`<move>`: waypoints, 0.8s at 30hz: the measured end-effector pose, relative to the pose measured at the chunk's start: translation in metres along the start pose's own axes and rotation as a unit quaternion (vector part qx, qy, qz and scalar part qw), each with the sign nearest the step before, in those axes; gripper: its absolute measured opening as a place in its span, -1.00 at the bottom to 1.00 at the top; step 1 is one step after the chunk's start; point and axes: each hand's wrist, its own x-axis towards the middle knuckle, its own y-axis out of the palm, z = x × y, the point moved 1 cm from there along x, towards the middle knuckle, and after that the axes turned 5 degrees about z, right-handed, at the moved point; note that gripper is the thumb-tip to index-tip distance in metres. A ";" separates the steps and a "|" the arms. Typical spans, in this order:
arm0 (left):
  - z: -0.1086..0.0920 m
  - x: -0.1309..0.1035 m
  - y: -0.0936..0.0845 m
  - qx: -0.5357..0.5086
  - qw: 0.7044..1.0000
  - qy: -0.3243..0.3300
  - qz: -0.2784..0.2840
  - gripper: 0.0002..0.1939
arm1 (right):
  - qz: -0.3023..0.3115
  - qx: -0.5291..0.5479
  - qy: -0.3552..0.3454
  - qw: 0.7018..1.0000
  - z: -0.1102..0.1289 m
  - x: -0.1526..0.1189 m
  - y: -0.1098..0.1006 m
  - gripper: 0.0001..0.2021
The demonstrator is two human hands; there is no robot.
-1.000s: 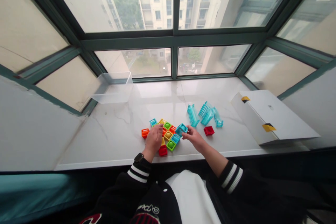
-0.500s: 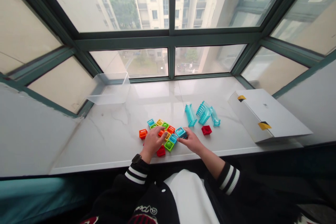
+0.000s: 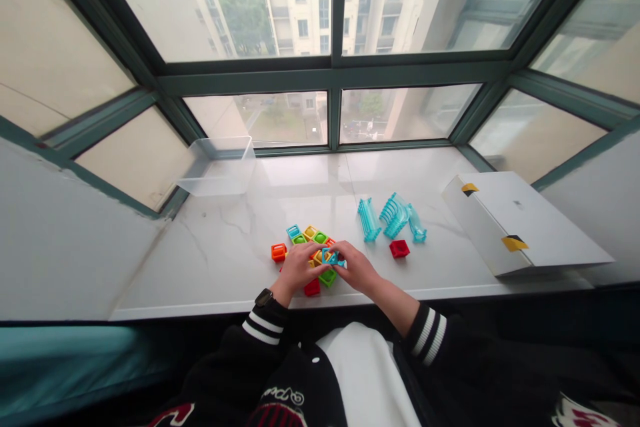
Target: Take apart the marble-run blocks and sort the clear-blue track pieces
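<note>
Closer together than a moment ago, my left hand point(image 3: 299, 268), the blue block point(image 3: 329, 257) and my right hand point(image 3: 358, 271) meet above the coloured blocks point(image 3: 320, 238) on the sill point(image 3: 230, 247). Left fingers, barely parted, pinch its left side; right fingers curl on its right. I judge this two-handed adjusting, calling for light, even pressure.

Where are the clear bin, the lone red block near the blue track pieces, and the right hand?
Clear bin point(image 3: 220, 185): head view, on its near wall.
Red block point(image 3: 399, 249): head view, on the middle of its visible surface.
Right hand point(image 3: 359, 269): head view, on the back of the hand.
</note>
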 end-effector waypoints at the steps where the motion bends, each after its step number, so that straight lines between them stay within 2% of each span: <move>1: 0.001 0.000 0.000 0.002 1.000 0.002 0.004 -0.55 | -0.007 0.000 0.002 1.000 0.000 -0.001 -0.001 -0.63; 7: 0.000 0.000 0.000 0.002 1.000 0.005 0.003 -0.58 | -0.027 -0.020 -0.015 0.999 -0.008 -0.005 -0.003 -0.41; 15: 0.001 -0.002 0.001 0.011 1.000 -0.003 0.000 -0.63 | -0.020 -0.026 -0.008 0.999 -0.013 -0.006 0.005 -0.38; 24: 0.007 -0.003 0.005 0.023 1.000 0.001 0.004 -0.65 | -0.014 -0.031 0.050 0.998 -0.017 0.008 0.023 -0.25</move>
